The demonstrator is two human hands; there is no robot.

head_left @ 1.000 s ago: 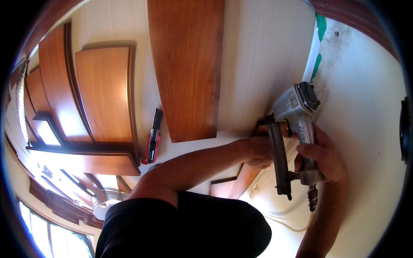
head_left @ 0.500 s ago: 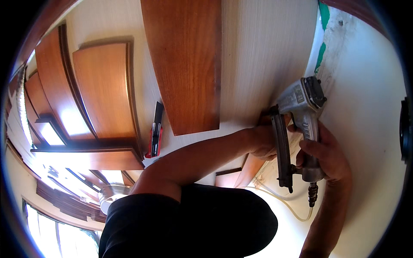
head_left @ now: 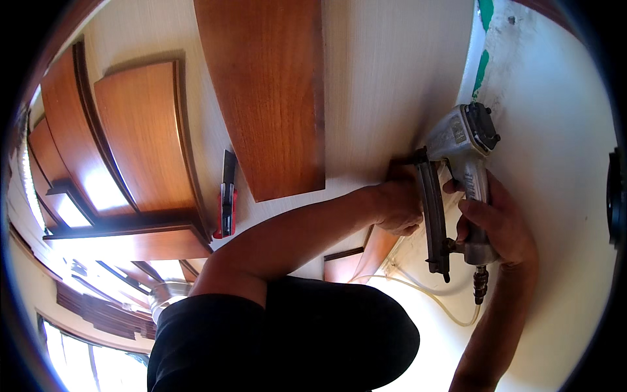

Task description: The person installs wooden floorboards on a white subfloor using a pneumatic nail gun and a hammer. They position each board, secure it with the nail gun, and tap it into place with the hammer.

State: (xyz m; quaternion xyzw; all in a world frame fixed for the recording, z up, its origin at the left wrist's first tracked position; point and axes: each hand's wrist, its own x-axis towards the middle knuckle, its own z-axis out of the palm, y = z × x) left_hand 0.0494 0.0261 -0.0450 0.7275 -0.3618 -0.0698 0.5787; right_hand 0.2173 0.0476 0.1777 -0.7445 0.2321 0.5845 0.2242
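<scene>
My right hand (head_left: 503,228) grips the grip of a silver-and-black pneumatic nail gun (head_left: 454,137), upright against the pale wall corner at the right, its fitting and air hose (head_left: 457,322) hanging below. My left hand (head_left: 398,209), fingers curled, is just left of the gun's magazine, partly hidden by it; what it holds is unclear. A dark strip of wood (head_left: 401,170) lies under the gun's nose, and a reddish board (head_left: 375,248) shows below my left hand. Left of the gun, a long brown plank (head_left: 264,98) lies on the pale grained surface.
Several reddish-brown boards (head_left: 137,137) are laid out on the left, with a red-and-black utility knife (head_left: 227,212) beside them. Green patches (head_left: 482,65) mark the wall seam at the upper right. A bright window (head_left: 85,359) and stacked dark strips (head_left: 98,307) are at the lower left.
The view has shifted slightly. The nail gun and both my hands now sit higher and a little farther right in the picture, with the same grip on the gun.
</scene>
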